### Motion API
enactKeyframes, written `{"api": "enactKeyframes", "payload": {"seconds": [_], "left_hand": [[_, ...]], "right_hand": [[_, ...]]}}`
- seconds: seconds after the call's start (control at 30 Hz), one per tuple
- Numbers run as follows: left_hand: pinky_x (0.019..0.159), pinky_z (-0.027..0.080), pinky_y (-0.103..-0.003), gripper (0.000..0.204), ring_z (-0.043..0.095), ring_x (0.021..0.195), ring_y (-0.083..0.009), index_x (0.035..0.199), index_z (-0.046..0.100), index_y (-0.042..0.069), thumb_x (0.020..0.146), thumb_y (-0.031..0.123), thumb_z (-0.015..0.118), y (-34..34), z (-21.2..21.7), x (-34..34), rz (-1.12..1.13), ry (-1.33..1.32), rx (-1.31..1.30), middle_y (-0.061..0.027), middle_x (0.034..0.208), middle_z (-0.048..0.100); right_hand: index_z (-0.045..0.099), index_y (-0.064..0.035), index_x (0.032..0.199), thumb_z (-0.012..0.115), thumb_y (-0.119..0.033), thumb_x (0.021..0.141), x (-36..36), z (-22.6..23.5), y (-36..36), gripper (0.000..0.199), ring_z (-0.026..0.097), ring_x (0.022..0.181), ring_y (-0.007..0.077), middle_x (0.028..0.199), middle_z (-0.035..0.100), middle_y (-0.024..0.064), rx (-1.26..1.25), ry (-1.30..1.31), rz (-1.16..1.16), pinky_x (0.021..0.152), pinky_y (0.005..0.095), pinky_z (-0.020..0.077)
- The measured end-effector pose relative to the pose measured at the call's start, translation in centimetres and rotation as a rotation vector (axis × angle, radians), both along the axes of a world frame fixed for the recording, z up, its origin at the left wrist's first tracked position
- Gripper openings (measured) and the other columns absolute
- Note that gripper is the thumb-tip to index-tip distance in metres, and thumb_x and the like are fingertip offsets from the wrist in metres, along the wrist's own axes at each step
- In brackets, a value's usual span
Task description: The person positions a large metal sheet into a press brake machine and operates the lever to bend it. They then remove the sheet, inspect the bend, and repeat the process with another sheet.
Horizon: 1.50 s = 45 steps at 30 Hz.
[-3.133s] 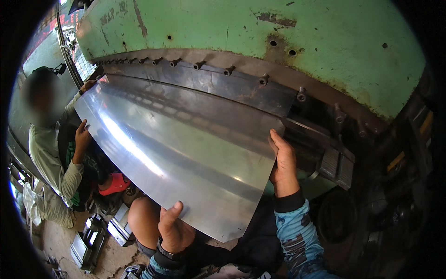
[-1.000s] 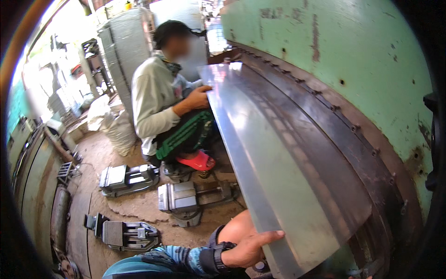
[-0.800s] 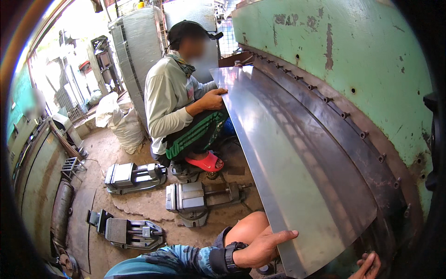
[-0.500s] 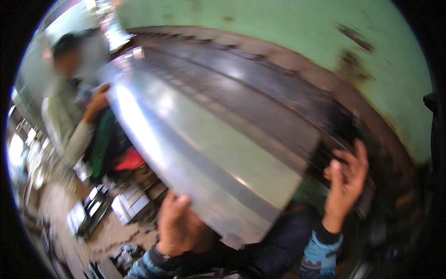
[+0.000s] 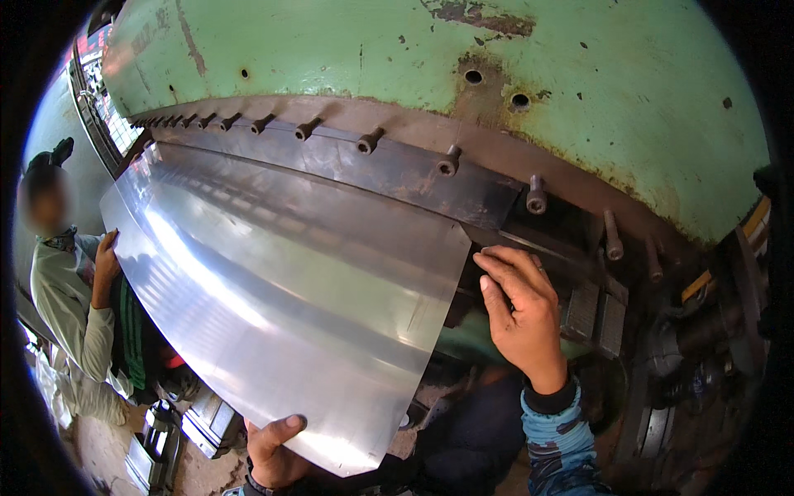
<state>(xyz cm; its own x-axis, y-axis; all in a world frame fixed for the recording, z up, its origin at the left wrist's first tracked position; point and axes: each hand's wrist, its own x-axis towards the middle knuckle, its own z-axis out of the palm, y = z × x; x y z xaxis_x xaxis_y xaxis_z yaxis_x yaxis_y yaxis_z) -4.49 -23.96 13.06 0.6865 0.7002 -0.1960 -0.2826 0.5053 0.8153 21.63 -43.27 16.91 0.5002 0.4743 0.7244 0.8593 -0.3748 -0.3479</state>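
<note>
A large shiny metal sheet [image 5: 289,306] slopes toward me from under the blade of a big green machine. My left hand [image 5: 279,450] grips its near left edge, thumb on top and the other fingers hidden underneath. Just off the sheet's right corner is my right hand [image 5: 525,310], holding nothing, its thumb and bent fingers apart. The sheet's far edge lies along the dark blade [image 5: 397,169]; whether it is inserted there I cannot tell. At the far left, a co-worker's hand [image 5: 106,258] holds the sheet's other end.
Thick bolts [image 5: 447,161] jut out in a row below the machine's green beam [image 5: 331,58]. Steel blocks [image 5: 595,318] sit beyond my right hand. Metal blocks [image 5: 211,420] lie on the floor at lower left, near the co-worker [image 5: 70,306].
My view has shifted, showing more of the green machine. The sheet's right corner now appears farther left, and my right hand's fingers have turned from pointing up to pointing toward the sheet.
</note>
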Motion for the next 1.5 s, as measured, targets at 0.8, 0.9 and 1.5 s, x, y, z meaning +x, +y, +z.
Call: {"api": "enactKeyframes", "payload": {"seconds": [0.8, 0.9, 1.5], "left_hand": [[0.107, 0.049, -0.045, 0.069, 0.06, 0.127, -0.0306, 0.147, 0.043, -0.004, 0.091, 0.022, 0.074, 2.5, -0.9, -2.3, -0.398, -0.092, 0.125, -0.0184, 0.135, 0.06], [0.109, 0.048, -0.045, 0.067, 0.059, 0.129, -0.0293, 0.149, 0.042, -0.003, 0.097, 0.026, 0.073, 3.5, -0.2, -2.4, -0.319, -0.134, 0.116, -0.0177, 0.137, 0.06], [0.116, 0.041, -0.048, 0.073, 0.052, 0.138, -0.0294, 0.159, 0.029, -0.002, 0.104, 0.037, 0.056, 7.2, 2.7, -0.9, 0.107, -0.477, -0.25, -0.0177, 0.154, 0.049]], "right_hand": [[0.079, -0.0067, 0.118, 0.067, 0.001, 0.096, -1.1, 0.4, 2.8, 0.026, 0.064, 0.096, 0.033, 0.116, 0.07, 0.015, -0.208, -0.228, 0.031, 0.091, 0.0468, 0.048], [0.079, -0.0086, 0.119, 0.067, -0.003, 0.097, -0.9, 0.4, 3.6, 0.025, 0.063, 0.097, 0.0324, 0.119, 0.069, 0.0143, -0.216, -0.291, 0.01, 0.093, 0.0472, 0.0466], [0.079, -0.0017, 0.112, 0.073, -0.024, 0.098, 0.3, -2.5, 4.9, 0.027, 0.068, 0.094, 0.0326, 0.102, 0.075, 0.0141, 0.026, -0.411, 0.093, 0.089, 0.0464, 0.052]]}}
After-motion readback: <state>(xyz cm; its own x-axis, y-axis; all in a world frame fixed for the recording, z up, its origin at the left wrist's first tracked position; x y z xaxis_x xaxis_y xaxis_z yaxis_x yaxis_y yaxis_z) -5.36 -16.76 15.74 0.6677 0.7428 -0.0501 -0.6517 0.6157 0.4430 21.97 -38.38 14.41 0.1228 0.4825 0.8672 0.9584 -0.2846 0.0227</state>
